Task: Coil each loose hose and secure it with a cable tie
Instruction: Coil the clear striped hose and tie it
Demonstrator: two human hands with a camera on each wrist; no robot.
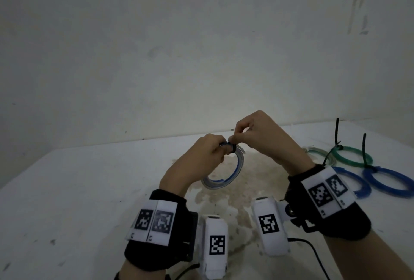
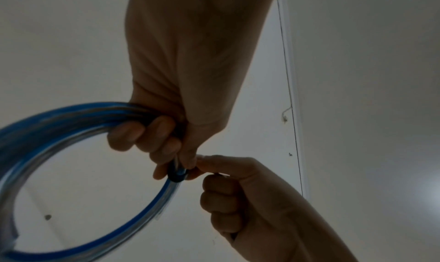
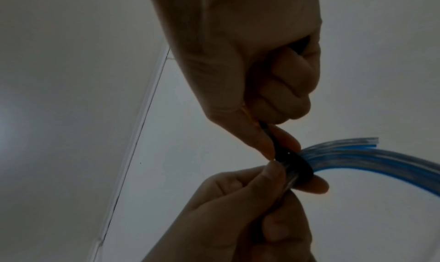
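- We work above the white desk [image 1: 67,190], its middle stained; nothing stands between our hands and the surface.
- At the desk's right lie 4 tied coils: 2 blue coils [image 1: 385,182], a green coil [image 1: 350,154] and a pale coil [image 1: 318,153], near our right wrist but clear of the work.
- Our left hand [image 1: 201,156] is curled round the clear-and-blue hose coil [image 1: 224,181], held up off the desk.
- Our right hand [image 1: 255,131] pinches the black cable tie [image 3: 295,164] wrapped round the coil.
- Risk, as we judge it: the springy loops could fan apart if the left grip eases before the tie cinches; 1 free hose end [image 3: 371,141] already splays out.
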